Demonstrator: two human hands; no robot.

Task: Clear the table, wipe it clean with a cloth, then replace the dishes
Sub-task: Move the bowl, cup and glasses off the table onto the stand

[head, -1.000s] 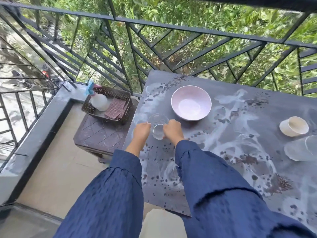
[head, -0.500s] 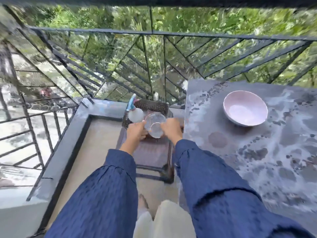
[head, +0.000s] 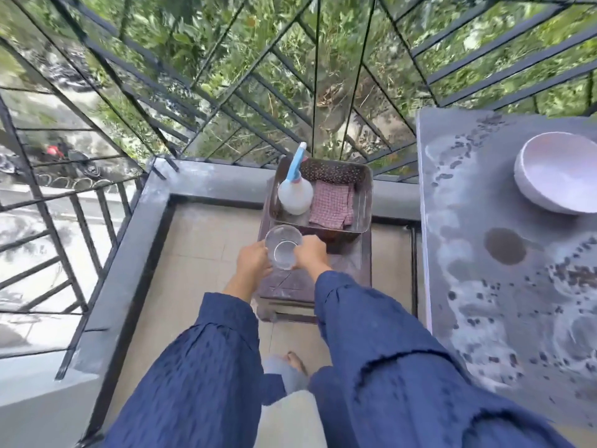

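Balcony railing and green foliage fill the background, and below it a low dark stool (head: 342, 273) stands beside the dusty surface (head: 504, 286) that is being cleared. Both hands carry a clear glass (head: 283, 246) over the stool: the left hand (head: 253, 261) cups its left side and the right hand (head: 310, 255) grips its right side, fingers wrapped round the wall. Whether the glass already touches the stool top or hangs just above it cannot be told from this angle.

Just beyond the hands sits a dark basket (head: 363, 202) holding a spray bottle (head: 295, 192) and a checked cloth (head: 331, 203). Well to the right of the right hand, a pale bowl (head: 555, 176) is still on the surface, with a dark round patch (head: 505, 251) nearer the hands.

The step in hand looks like parking the glass on the stool. To do it well, lower it upright onto the bare patch on the near side of the basket, keeping the rim level so it does not tip. Set it far enough from the basket that the cloth and bottle can be lifted out without knocking it, and far enough in from the stool's edge, with room for the bowl. Let go only once the base sits flat.
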